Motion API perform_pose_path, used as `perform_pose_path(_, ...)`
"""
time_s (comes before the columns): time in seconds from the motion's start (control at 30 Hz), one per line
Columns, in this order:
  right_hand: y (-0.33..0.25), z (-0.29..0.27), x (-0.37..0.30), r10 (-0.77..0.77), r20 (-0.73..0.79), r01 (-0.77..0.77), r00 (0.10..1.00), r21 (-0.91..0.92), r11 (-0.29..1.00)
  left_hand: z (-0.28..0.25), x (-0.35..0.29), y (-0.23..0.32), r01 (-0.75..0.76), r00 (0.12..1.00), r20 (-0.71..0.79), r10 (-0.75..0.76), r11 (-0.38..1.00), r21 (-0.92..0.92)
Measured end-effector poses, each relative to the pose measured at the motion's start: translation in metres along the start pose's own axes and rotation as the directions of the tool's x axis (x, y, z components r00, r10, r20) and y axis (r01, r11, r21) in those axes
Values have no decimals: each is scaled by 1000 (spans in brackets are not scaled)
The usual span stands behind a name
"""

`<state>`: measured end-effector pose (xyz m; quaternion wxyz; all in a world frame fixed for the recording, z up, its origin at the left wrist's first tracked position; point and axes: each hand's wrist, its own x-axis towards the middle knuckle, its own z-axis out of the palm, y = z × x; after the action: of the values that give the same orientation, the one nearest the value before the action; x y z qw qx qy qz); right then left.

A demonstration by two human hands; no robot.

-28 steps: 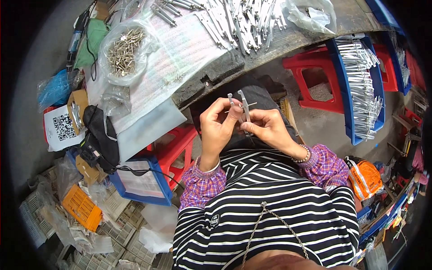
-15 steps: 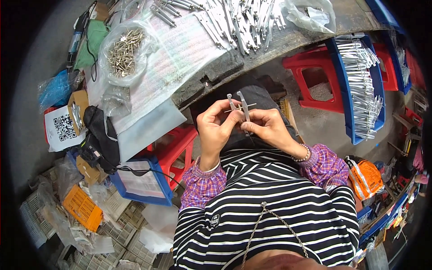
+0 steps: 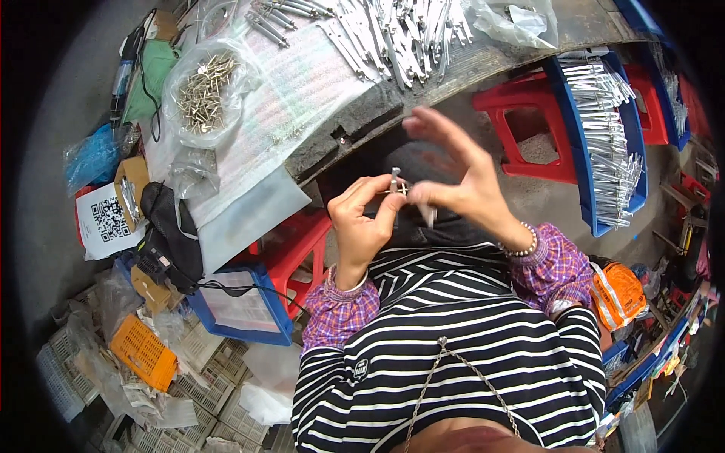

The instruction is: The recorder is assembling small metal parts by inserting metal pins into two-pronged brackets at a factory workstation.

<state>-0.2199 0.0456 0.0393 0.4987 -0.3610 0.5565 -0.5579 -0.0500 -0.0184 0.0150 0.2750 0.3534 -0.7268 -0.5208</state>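
Above my lap, my left hand (image 3: 361, 220) pinches a small metal fitting (image 3: 395, 178) between thumb and fingertips. Just to its right is my right hand (image 3: 472, 181), its fingers raised and spread, slightly smeared by motion, with the thumb pointing at the fitting. Whether that thumb touches the metal I cannot tell. Beneath the right thumb a blurred pale metal strip (image 3: 429, 216) hangs down; what carries it is hidden. On the bench ahead lie a loose pile of flat silver metal strips (image 3: 411, 41) and a clear plastic bag of brass-coloured pins (image 3: 205, 94).
A blue crate (image 3: 596, 143) full of metal strips stands by a red stool (image 3: 521, 124) on the right. Another blue crate (image 3: 242, 306) and a red stool (image 3: 298, 260) are at left, near a black bag (image 3: 170, 234). The bench edge (image 3: 340, 140) runs ahead of my hands.
My right hand has let go of the metal pieces between my hands, opening its fingers and lifting them upward. The fitting in my left hand has turned; its crosswise rod no longer shows as long.
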Motion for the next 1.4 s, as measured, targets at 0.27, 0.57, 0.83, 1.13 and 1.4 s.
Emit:
perform_pose_path(0.27, 56, 25, -27, 181, 54, -189, 982, 210, 959, 5, 3, -1, 104, 983, -122, -137, 965, -242)
perform_pose_path(0.57, 61, 30, -27, 188, 41, -193, 981, 172, 966, 5, 6, -1, 101, 984, -112, -136, 957, -272)
perform_pose_path(0.83, 53, 20, -26, 264, 90, -277, 960, 206, 938, -12, 27, 31, 37, 980, -166, -106, 928, -371)
perform_pose_path(1.13, 47, 21, -29, 335, 179, -356, 925, 99, 929, 37, 58, 213, 323, 697, 605, 386, 584, -745)
perform_pose_path(1.4, 60, 11, -35, 312, 172, -343, 935, 203, 917, 33, 68, 223, 155, 515, 656, 551, 693, -704)
